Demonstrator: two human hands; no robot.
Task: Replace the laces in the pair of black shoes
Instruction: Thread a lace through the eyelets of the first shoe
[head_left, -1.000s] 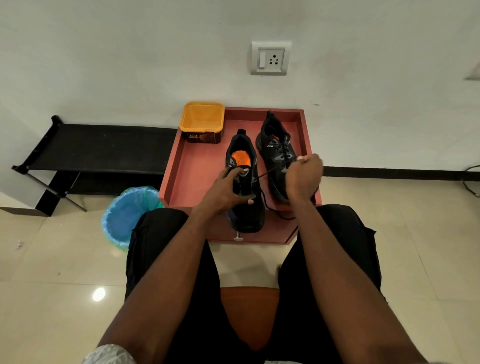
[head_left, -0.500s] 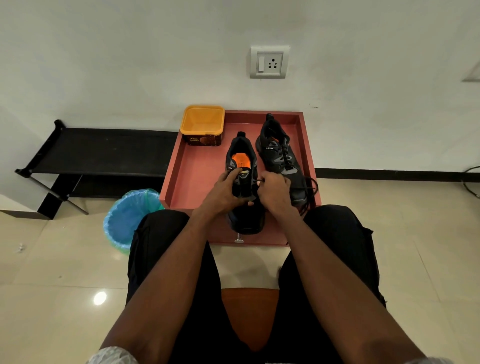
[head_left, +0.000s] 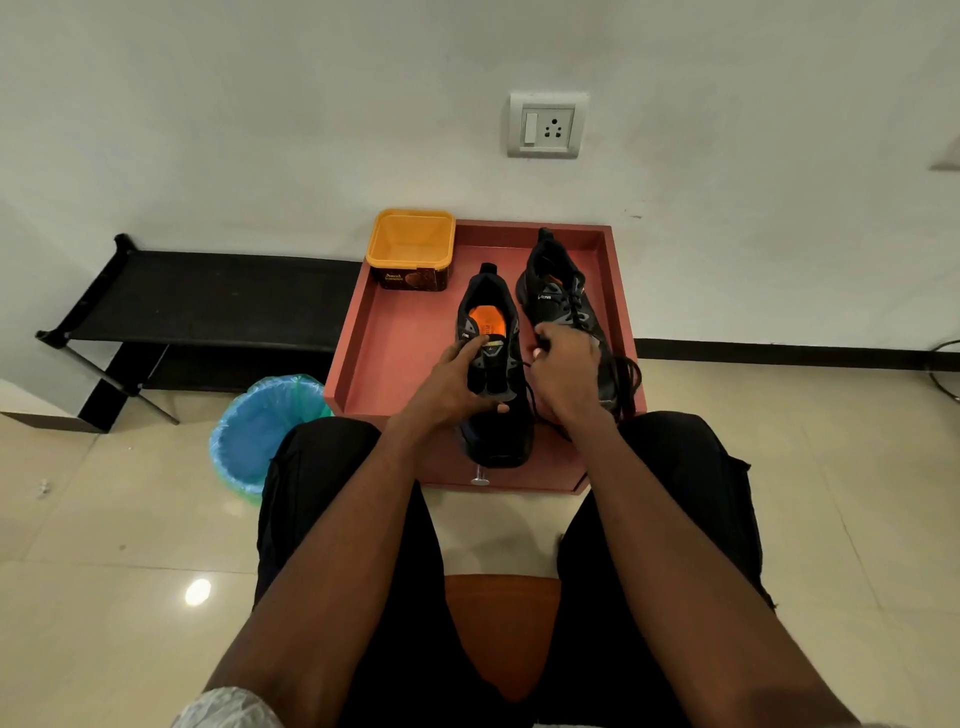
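The person sits with both forearms stretched out over a red tray on the floor, and the work is all on the nearer shoe, which lies under and between the hands with its toe toward the knees. The left hand grips that shoe across the tongue, fingers curled up over the throat and thumb wrapped round the near side; I take that as a brace, so the upper cannot shift or fold while lace is fed through the eyelets. The right hand sits just beside it on the eyelet row, fingers bent in and pinching what looks like the black lace, though the fingertips hide the exact spot. A slack run of that lace trails from under the right hand down the shoe's side and onto the tray. By my reading this shoe is partway through lacing. The other shoe stands beyond the right hand, partly covered by it, already laced as far as I can tell, with a dark loose bundle just outside the right wrist at the tray's edge, likely spare or removed lace. A yellow tub stands open well beyond the left hand in the tray's far corner. A blue bin sits outside the left forearm.
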